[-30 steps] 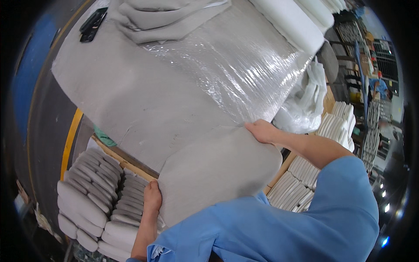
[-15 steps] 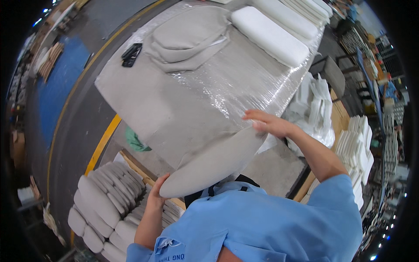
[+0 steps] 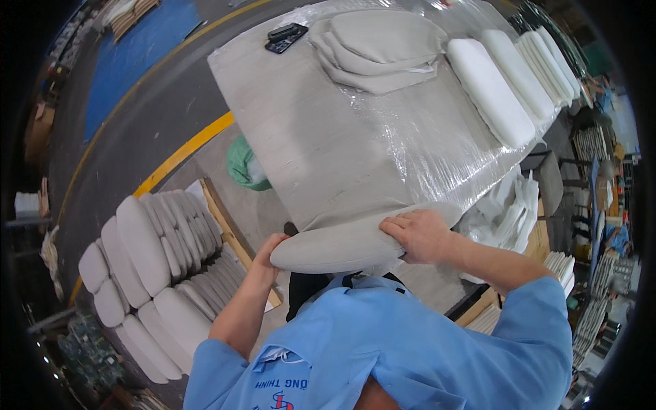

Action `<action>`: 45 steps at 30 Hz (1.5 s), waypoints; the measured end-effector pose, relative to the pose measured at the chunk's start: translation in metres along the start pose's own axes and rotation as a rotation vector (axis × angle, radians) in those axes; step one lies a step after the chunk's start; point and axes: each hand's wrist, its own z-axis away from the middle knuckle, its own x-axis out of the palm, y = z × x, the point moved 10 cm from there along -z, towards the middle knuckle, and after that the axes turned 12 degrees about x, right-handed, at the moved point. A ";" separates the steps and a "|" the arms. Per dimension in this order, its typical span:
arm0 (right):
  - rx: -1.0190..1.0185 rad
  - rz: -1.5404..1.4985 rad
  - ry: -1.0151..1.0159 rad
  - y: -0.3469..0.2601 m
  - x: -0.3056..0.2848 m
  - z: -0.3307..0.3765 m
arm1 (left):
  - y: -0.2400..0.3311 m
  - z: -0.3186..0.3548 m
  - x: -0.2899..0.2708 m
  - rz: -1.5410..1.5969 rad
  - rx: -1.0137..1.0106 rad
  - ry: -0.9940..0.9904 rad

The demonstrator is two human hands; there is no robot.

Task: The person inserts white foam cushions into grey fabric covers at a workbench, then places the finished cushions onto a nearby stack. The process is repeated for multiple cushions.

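In front of my waist I hold a long oval cushion point(image 3: 335, 247) with a light grey fabric cover, at the near edge of the table. My left hand point(image 3: 268, 253) is closed round its left end, thumb on top, the other fingers partly hidden. Further along, my right hand point(image 3: 420, 236) grips the cushion, its fingers bent over the cover. The cushion's right end sticks out beyond that hand. Grey fabric lies behind the cushion on the table. Farther back is a pile of flat grey fabric covers point(image 3: 383, 44).
Clear plastic film wraps the table point(image 3: 328, 137). White foam pads point(image 3: 488, 92) lie at its far right, a black phone-like object point(image 3: 285, 37) at its far left. Finished-looking grey cushions point(image 3: 143, 246) stand stacked at left. A green bag point(image 3: 246, 164) sits on the floor.
My right hand has moved from the cushion's far right tip inward onto its body and closed on it. The cushion lies more level. The whole view has turned.
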 end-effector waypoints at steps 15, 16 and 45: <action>0.083 0.099 -0.121 -0.118 0.015 -0.075 | -0.031 -0.009 -0.005 0.001 -0.167 0.033; 0.087 0.100 -0.118 -0.125 0.016 -0.080 | -0.031 -0.007 -0.005 0.008 -0.174 0.067; -0.001 -1.287 0.878 -0.006 -0.159 0.074 | 0.259 0.177 0.235 -0.447 1.117 -0.604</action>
